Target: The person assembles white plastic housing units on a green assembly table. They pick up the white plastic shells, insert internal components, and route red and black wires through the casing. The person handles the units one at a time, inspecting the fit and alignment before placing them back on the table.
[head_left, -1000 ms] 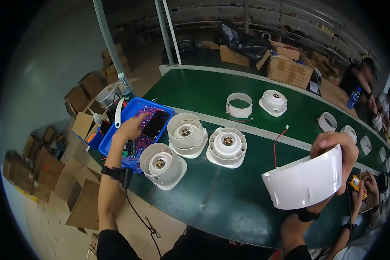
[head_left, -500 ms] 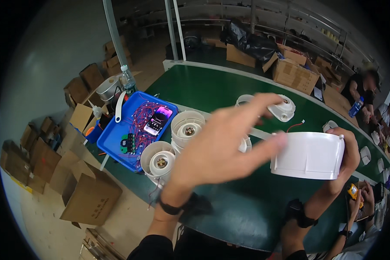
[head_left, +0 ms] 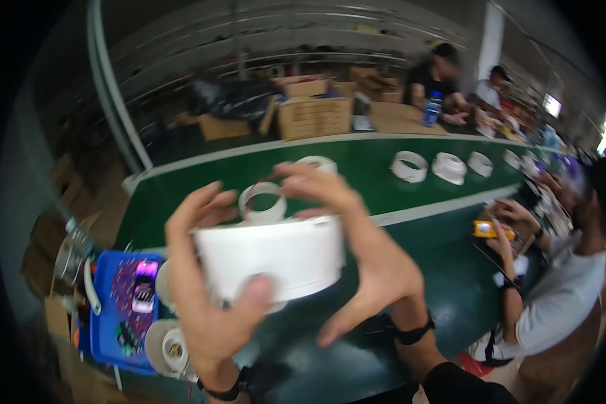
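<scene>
Head view: white housing between both hands

Housing sat mid-frame above the surface, left hand on its left, right hand on its right. Tray lay left of the housing, boxes behind it, ring parts behind-right, seated person right.

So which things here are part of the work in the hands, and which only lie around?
In use:
- left hand
- right hand
- white round housing held between them

Lying about:
- blue tray
- white rings on the green table
- cardboard boxes
- blue bottle
</scene>
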